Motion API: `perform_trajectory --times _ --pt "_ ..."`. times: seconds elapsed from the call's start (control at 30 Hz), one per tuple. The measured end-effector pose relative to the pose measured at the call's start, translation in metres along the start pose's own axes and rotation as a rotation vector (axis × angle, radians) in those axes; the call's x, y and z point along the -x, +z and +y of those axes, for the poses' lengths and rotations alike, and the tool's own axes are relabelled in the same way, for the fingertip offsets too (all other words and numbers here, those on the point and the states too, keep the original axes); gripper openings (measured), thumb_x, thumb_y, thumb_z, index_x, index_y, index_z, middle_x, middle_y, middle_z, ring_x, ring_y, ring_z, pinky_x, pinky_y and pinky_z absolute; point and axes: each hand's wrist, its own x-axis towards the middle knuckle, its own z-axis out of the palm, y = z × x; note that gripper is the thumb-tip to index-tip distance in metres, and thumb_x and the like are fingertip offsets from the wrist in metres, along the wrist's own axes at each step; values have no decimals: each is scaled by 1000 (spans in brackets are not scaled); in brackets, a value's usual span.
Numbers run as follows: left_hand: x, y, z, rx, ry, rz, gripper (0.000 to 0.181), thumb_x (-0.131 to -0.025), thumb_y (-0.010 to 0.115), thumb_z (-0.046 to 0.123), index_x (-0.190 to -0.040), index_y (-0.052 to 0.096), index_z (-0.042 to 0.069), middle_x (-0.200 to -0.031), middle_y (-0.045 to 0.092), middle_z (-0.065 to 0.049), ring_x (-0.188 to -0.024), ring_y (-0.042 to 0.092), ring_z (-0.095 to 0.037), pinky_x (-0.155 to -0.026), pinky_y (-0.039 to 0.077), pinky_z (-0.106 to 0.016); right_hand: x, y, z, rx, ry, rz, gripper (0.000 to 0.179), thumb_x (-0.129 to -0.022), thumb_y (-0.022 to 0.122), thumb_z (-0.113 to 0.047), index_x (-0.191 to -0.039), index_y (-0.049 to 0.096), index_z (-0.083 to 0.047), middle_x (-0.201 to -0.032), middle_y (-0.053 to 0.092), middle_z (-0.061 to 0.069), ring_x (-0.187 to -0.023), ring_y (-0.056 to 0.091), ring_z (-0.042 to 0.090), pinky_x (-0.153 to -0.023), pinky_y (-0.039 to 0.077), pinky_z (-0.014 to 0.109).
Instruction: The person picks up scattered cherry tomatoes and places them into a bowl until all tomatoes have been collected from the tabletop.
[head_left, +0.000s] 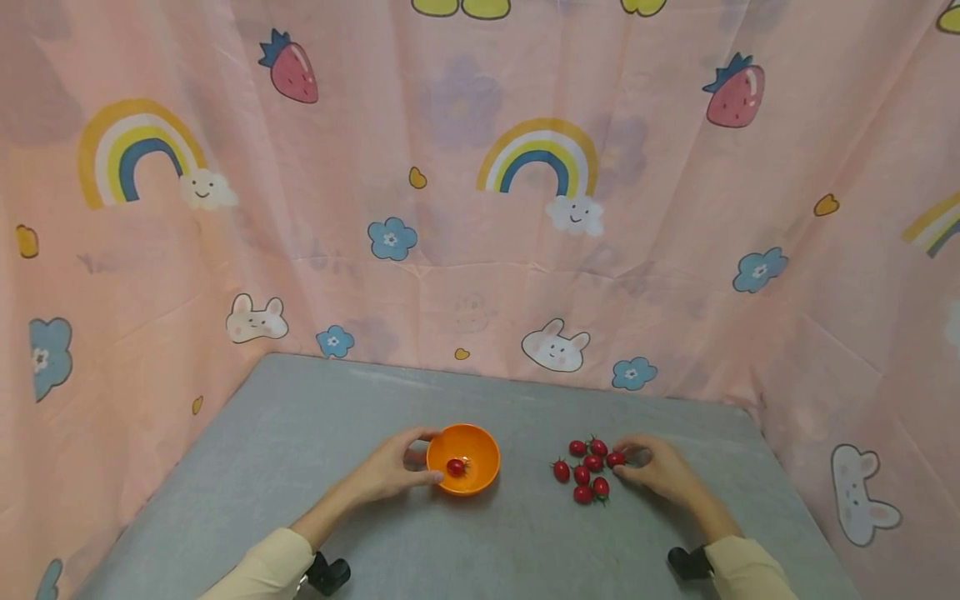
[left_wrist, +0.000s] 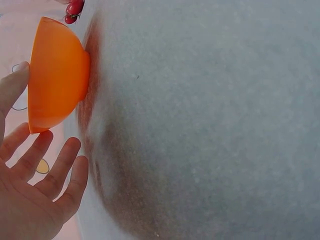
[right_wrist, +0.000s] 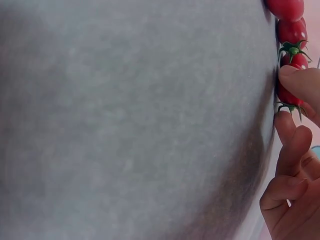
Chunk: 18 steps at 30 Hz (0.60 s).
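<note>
Head view: a flat grey tabletop [head_left: 517,542] stands before a pink fabric backdrop [head_left: 450,321] printed with rainbows, strawberries, flowers and rabbits. Near the middle of the table sits a small, round, smooth orange bowl [head_left: 483,475], upright, with one glossy red, oval cherry tomato with a green stem [head_left: 456,467] inside it. The left hand [head_left: 386,467] holds the bowl by its left side, thumb on the near part of the rim and fingers on the far part. To the right of the bowl and apart from it, eight more red cherry tomatoes [head_left: 593,462] lie in a loose cluster on the table. The right hand [head_left: 660,471] reaches in from the right and pinches the cluster's rightmost tomato [head_left: 615,459] between thumb and fingers. Both arms wear cream sleeves [head_left: 262,567], with a small black device [head_left: 328,573] at each wrist.

Left wrist view, turned sideways: the thumb and fingertips touch opposite sides of the bowl's rim; the other fingers are spread, clear of it. Some tomatoes show beyond the bowl, at the top edge.

Right wrist view, also sideways: the thumb presses on a tomato with green leaves, beside others in a row. The forefinger is partly hidden behind it; the remaining fingers are bent.
</note>
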Motion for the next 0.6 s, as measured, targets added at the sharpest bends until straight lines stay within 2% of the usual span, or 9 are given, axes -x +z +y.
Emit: perform_trajectory --times 0.27,0.5,0.6 --pt "0 0 2 -1 13 4 63 -89 82 27 -141 55 5 -139 56 -15 -109 65 -32 -89 56 -43 -1 -3 -2 -5 -33 1 24 -86 82 -12 -106 72 -5 -101 70 4 -95 65 29 -85 52 55" --pt "0 0 2 7 10 -1 63 -89 82 27 -141 54 4 -139 56 -16 -110 65 -32 -90 56 -45 2 -7 -5 -37 14 14 23 -86 83 -15 -105 73 -7 -102 70 3 -98 64 29 -87 52 57" --pt "0 -1 1 12 4 -7 63 -89 82 28 -141 54 5 -139 56 -14 -109 65 -30 -90 56 -44 4 -10 -6 -54 24 17 23 -87 82 -17 -107 73 -8 -104 70 3 -98 63 28 -86 53 54"
